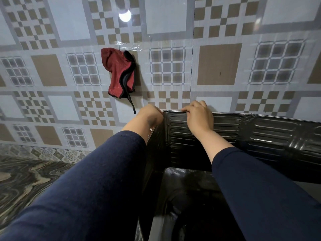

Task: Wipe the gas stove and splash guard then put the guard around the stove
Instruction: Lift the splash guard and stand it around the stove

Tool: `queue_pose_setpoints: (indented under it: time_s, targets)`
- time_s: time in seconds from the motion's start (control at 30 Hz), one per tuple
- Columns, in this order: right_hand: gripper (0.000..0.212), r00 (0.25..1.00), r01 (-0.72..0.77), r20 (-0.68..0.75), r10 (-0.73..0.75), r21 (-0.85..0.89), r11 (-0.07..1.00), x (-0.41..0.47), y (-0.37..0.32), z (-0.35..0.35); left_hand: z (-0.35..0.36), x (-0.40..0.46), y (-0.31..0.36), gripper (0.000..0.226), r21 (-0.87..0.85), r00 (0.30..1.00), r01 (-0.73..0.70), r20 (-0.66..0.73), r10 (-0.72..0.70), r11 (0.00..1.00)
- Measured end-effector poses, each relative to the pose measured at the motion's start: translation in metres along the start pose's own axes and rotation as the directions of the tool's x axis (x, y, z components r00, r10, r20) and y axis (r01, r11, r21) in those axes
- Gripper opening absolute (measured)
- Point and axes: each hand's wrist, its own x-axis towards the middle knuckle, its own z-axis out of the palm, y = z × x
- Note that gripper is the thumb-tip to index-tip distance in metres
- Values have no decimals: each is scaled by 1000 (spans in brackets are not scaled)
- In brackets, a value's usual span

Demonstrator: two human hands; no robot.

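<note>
Head view: left hand (150,114) and right hand (198,115) both grip the splash guard (260,134) top edge.

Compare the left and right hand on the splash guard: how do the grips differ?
The left hand sits at the splash guard's corner fold, fingers curled out of sight behind the edge; the right hand is further along the back panel, fingers hooked over its top rim. The left hand shows mostly wrist and knuckles; the right hand shows its whole back. Both hold the guard's top edge, and both arms wear dark blue sleeves.
</note>
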Motion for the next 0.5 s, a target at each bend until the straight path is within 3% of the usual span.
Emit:
queue_pose_setpoints:
  time_s: [0.5]
  targets:
    - [34, 996, 25, 87, -22, -26, 999, -3, -8, -10, 4, -5, -1, 36, 21, 999, -11, -50, 12, 1000]
